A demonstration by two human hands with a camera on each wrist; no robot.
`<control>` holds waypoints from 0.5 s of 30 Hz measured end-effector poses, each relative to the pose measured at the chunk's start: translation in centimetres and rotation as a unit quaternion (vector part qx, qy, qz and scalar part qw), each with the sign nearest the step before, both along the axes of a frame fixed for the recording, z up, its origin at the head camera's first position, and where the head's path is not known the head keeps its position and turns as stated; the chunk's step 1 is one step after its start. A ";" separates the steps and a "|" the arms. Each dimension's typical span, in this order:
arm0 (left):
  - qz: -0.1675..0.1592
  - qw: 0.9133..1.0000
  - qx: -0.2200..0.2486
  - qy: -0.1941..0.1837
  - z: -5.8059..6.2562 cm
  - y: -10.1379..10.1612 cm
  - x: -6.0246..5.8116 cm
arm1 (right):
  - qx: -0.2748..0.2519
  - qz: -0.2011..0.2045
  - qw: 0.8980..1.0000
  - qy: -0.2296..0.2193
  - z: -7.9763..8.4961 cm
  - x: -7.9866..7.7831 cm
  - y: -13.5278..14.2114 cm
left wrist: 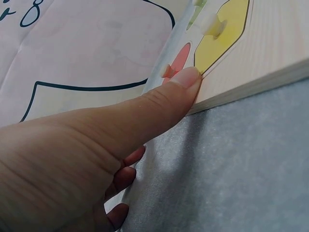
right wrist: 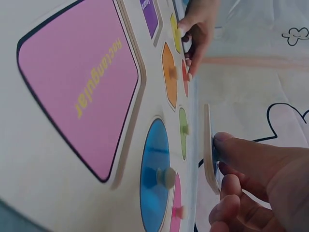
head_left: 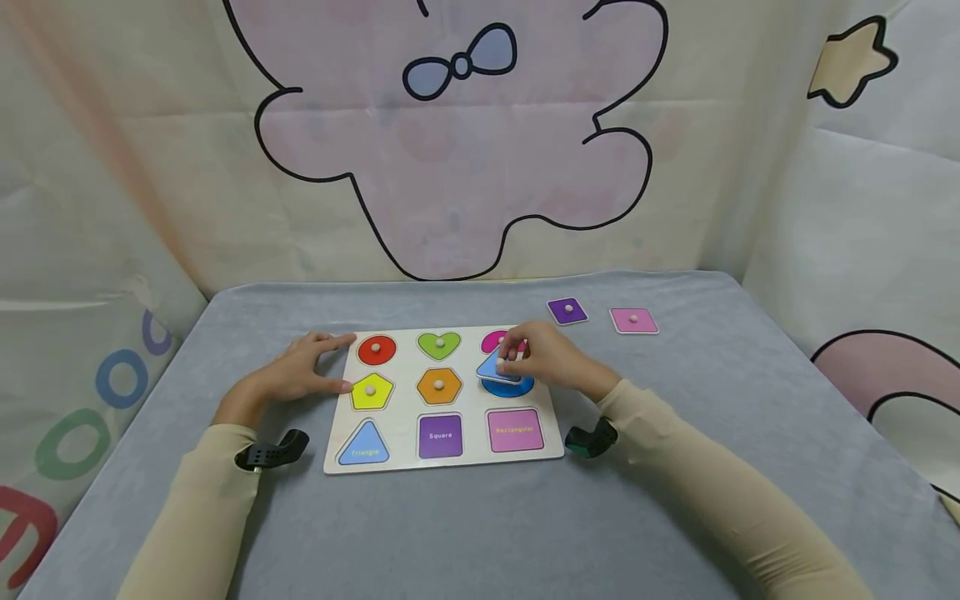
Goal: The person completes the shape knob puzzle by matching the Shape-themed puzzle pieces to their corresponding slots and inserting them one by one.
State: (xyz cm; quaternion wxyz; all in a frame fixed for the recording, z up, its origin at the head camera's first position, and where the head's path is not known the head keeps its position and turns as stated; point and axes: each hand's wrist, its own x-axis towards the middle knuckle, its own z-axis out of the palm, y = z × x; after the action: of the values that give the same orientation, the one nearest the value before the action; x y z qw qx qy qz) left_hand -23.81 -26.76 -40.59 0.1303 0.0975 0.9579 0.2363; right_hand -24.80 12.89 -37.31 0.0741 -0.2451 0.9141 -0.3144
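Observation:
A white wooden shape puzzle board point(head_left: 403, 442) lies on the cloth. My left hand point(head_left: 296, 367) rests at its left edge, index fingertip near the red circle piece point(head_left: 369, 353) and thumb beside the yellow pentagon piece point(head_left: 363, 398). In the left wrist view the thumb presses the board's edge. My right hand point(head_left: 551, 358) pinches a blue triangle piece point(head_left: 489, 367) by its knob. The right wrist view shows this piece raised off the board, past the blue oval piece point(right wrist: 150, 193). The printed triangle recess point(head_left: 364, 442) is at the board's front left.
A purple piece point(head_left: 561, 316) and a pink rectangle piece point(head_left: 624, 325), both knobbed, lie behind the board to the right. Purple square point(head_left: 440, 448) and pink rectangular point(head_left: 515, 443) recesses show their printed words. A drawn cloth backdrop point(head_left: 450, 183) rises at the table's far edge.

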 end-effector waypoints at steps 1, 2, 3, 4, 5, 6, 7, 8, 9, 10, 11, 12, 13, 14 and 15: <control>-0.001 1.000 0.000 0.001 0.0 0.0 0.0 | 0.000 0.002 1.000 -0.001 -0.1 0.0 -0.1; -0.001 1.000 -0.001 0.002 0.0 0.0 0.0 | -0.001 0.006 1.000 -0.002 -0.1 0.0 -0.3; -0.002 1.000 0.000 0.003 0.0 0.0 0.0 | -0.003 0.010 1.000 -0.003 -0.1 0.1 -0.4; -0.002 1.000 0.000 0.003 0.0 0.0 0.0 | -0.005 0.012 1.000 -0.005 -0.1 0.1 -0.5; -0.002 1.000 0.000 0.004 0.1 0.0 0.0 | -0.007 0.016 1.000 -0.005 -0.2 0.2 -0.6; -0.003 1.000 0.001 0.004 0.1 0.0 0.1 | -0.010 0.018 1.000 -0.007 -0.2 0.2 -0.7; -0.003 1.000 0.002 0.004 0.1 0.0 0.1 | -0.014 0.020 1.000 -0.009 -0.2 0.3 -0.8; -0.003 1.000 0.003 0.004 0.1 0.0 0.1 | -0.016 0.022 1.000 -0.011 -0.2 0.3 -0.9; -0.003 1.000 0.003 0.005 0.1 0.0 0.1 | -0.018 0.025 0.999 -0.013 -0.3 0.4 -1.0; -0.003 1.000 0.004 0.005 0.1 0.0 0.1 | -0.020 0.027 0.999 -0.015 -0.3 0.4 -1.2; -0.003 1.000 0.005 0.006 0.1 0.0 0.1 | -0.021 0.030 0.999 -0.016 -0.4 0.5 -1.3; -0.003 1.000 0.005 0.006 0.1 0.0 0.1 | -0.021 0.030 0.999 -0.020 -0.4 0.5 -1.4; -0.003 1.000 0.005 0.006 0.0 0.0 0.1 | -0.021 0.031 0.999 -0.025 -0.4 0.6 -1.5; -0.003 1.000 0.005 0.006 0.0 0.0 0.1 | -0.022 0.033 0.999 -0.029 -0.5 0.6 -1.7; -0.003 1.000 0.005 0.007 0.0 0.0 0.1 | -0.024 0.036 0.999 -0.033 -0.5 0.7 -1.8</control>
State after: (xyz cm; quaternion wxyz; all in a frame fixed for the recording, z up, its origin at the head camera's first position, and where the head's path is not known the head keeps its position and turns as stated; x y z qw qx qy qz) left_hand -23.69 -26.75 -40.58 0.1240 0.1024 0.9574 0.2400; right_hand -24.12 11.09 -37.80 0.1098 -0.2689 0.8939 -0.3413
